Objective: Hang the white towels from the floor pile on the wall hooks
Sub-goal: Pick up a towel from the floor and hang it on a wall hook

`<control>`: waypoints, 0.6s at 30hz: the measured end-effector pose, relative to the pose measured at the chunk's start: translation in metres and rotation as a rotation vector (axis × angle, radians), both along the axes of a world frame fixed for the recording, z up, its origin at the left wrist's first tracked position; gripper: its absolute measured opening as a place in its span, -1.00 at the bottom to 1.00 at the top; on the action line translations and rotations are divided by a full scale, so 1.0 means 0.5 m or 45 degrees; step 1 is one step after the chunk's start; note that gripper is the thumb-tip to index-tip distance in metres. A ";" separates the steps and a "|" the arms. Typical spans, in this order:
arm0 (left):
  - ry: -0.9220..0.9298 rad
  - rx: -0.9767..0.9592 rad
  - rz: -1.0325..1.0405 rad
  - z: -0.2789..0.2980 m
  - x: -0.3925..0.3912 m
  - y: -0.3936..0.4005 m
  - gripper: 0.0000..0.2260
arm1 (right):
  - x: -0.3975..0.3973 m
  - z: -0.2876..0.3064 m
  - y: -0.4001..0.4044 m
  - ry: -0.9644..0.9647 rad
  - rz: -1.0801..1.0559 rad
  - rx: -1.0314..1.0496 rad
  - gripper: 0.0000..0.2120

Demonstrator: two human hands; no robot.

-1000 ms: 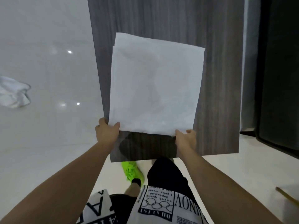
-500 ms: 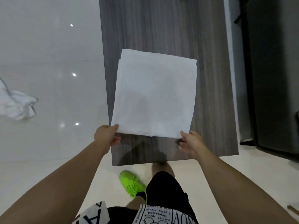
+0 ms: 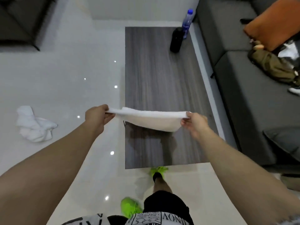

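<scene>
A folded white towel (image 3: 151, 119) hangs stretched between both hands, lifted above the near half of the grey wooden table (image 3: 154, 70). My left hand (image 3: 96, 116) pinches its left end and my right hand (image 3: 194, 125) pinches its right end. The towel sags a little in the middle and casts a shadow on the table. A crumpled pile of white towels (image 3: 34, 125) lies on the glossy floor to the left. No wall hooks are in view.
A black bottle (image 3: 176, 40) and a blue-capped water bottle (image 3: 186, 23) stand at the table's far end. A grey sofa (image 3: 243, 75) with an orange cushion (image 3: 272, 21) and clothes runs along the right. Dark furniture (image 3: 21, 21) sits top left.
The towel lay flat on the table; both hands have lifted it off by its near edge, so it now hangs folded between them. The view has tilted up, showing more of the room.
</scene>
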State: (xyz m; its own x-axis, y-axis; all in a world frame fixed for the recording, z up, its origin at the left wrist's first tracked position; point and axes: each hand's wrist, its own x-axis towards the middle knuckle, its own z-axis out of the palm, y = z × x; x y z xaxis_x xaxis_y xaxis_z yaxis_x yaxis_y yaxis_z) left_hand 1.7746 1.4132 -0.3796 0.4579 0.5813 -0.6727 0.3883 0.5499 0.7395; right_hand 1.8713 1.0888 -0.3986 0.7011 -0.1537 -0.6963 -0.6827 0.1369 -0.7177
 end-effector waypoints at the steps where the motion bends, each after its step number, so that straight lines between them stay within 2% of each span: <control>1: -0.059 0.009 0.043 0.048 -0.009 0.017 -0.84 | 0.005 0.047 0.021 -0.056 0.015 0.037 -0.95; 6: -0.295 0.095 0.212 0.270 -0.071 0.129 -0.93 | 0.009 0.283 0.159 -0.282 0.157 0.226 -0.97; 10: -0.457 0.267 0.361 0.408 -0.151 0.249 -0.71 | 0.008 0.431 0.299 -0.426 0.356 0.363 -0.93; 18: -0.471 0.456 0.674 0.573 -0.350 0.491 -0.77 | -0.014 0.582 0.677 -0.481 0.747 0.485 -0.96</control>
State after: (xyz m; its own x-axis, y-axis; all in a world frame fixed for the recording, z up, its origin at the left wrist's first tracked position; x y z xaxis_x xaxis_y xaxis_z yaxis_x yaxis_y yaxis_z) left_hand 1.5996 1.6588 -0.0930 0.2152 0.9425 -0.2558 -0.1719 0.2944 0.9401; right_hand 1.8644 1.4274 -0.1074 0.7931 0.5148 -0.3256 -0.4394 0.1133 -0.8911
